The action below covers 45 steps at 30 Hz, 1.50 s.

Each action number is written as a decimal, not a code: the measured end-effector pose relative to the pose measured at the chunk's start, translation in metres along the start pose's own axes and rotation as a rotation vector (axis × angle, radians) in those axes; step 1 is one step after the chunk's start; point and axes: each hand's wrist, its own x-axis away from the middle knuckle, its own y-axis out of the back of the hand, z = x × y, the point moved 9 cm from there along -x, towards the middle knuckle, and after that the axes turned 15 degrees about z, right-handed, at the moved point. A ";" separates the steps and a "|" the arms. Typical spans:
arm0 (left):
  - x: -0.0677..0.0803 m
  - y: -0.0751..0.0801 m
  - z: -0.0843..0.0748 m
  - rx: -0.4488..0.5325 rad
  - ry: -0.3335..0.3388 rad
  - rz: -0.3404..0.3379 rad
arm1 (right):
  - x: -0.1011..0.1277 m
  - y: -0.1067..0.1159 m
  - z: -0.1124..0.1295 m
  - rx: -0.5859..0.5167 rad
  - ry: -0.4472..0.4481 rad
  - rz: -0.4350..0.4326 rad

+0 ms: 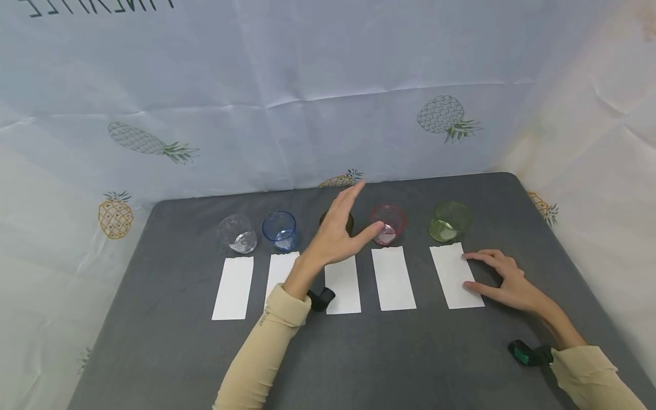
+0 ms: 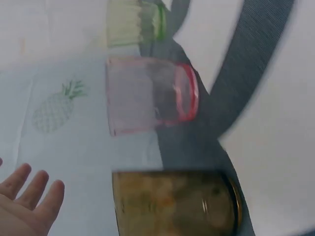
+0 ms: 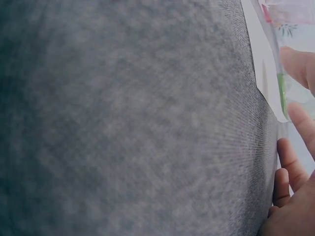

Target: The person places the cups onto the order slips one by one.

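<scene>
My left hand (image 1: pixel 335 236) is held over the table with its fingers extended and thumb spread, partly hiding a brown glass (image 2: pixel 172 206). Its thumb tip appears in front of a pink glass (image 1: pixel 392 219), with nothing held. At the right, my right hand (image 1: pixel 507 282) lies low by the rightmost white paper strip (image 1: pixel 451 273). A fingertip and the thumb tip meet or overlap that strip's right edge; firm contact cannot be told. Behind this strip stands a green glass (image 1: pixel 450 222).
A clear glass (image 1: pixel 238 234) and a blue glass (image 1: pixel 279 228) continue the row leftward. More paper strips (image 1: pixel 233 287) lie in front of the glasses on the grey tabletop (image 1: pixel 389 359). A pineapple-print curtain (image 1: pixel 287 136) hangs behind the table.
</scene>
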 end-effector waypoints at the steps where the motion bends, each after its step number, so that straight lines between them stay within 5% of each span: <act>1: -0.005 -0.002 -0.001 0.029 -0.008 -0.007 | 0.000 0.000 0.000 0.000 -0.001 0.000; 10: -0.043 -0.031 -0.014 0.230 -0.024 0.002 | 0.000 0.000 -0.004 0.006 -0.008 0.012; 19: -0.076 -0.072 -0.028 0.241 -0.020 0.074 | 0.002 -0.002 -0.005 0.020 0.006 0.018; 24: -0.090 -0.096 -0.030 0.221 0.051 0.101 | 0.001 -0.003 -0.007 0.025 -0.004 0.016; 32: -0.101 -0.124 -0.024 0.228 0.108 0.129 | -0.001 -0.002 -0.005 0.008 0.016 0.016; 45: -0.100 -0.145 -0.001 0.192 0.172 0.092 | -0.003 -0.001 -0.003 0.019 0.026 -0.013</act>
